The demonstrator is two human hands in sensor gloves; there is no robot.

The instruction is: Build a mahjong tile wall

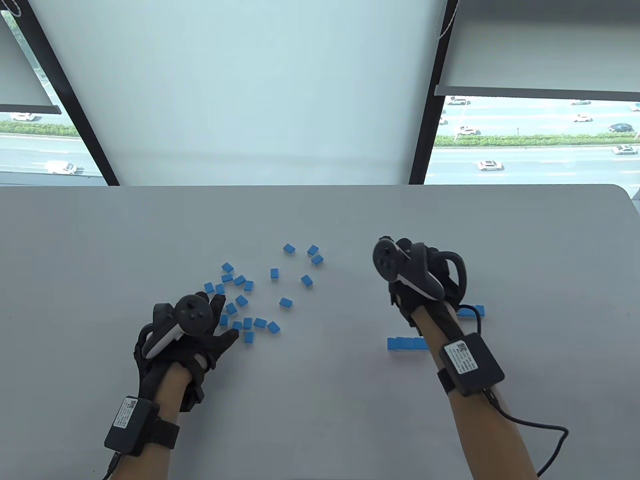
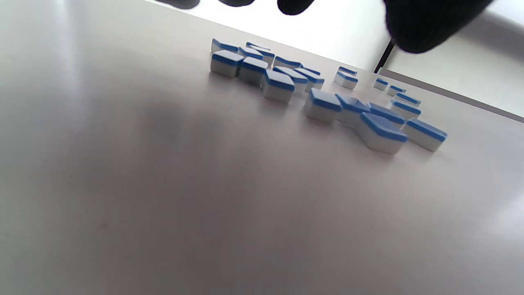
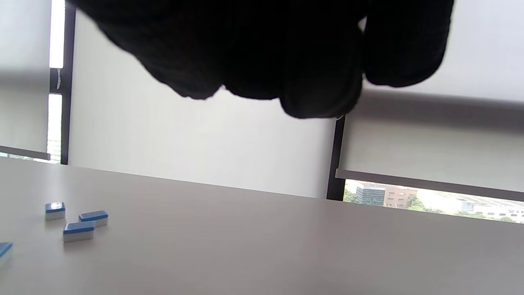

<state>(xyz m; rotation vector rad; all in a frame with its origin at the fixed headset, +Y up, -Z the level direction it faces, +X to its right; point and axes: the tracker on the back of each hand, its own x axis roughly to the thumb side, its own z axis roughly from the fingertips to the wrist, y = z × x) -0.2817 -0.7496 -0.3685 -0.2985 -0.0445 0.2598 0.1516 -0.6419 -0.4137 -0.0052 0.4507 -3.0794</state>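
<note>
The small blue-backed, white-bodied mahjong tiles [image 1: 241, 300] lie scattered face down left of centre on the pale grey desk [image 1: 320, 400], with a short started row of tiles [image 1: 406, 343] near the right, partly hidden by the forearm. They look hard, light and smooth, likely to slide, so pinching the two long sides seems safest. The left hand [image 1: 192, 332] hovers at the cluster's near edge, fingers spread, grip empty. The right hand [image 1: 425, 285] hangs raised; its grip I cannot tell.

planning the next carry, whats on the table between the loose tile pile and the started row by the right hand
In the table view, only bare table lies between the loose tiles and the started row near the right hand.
</note>
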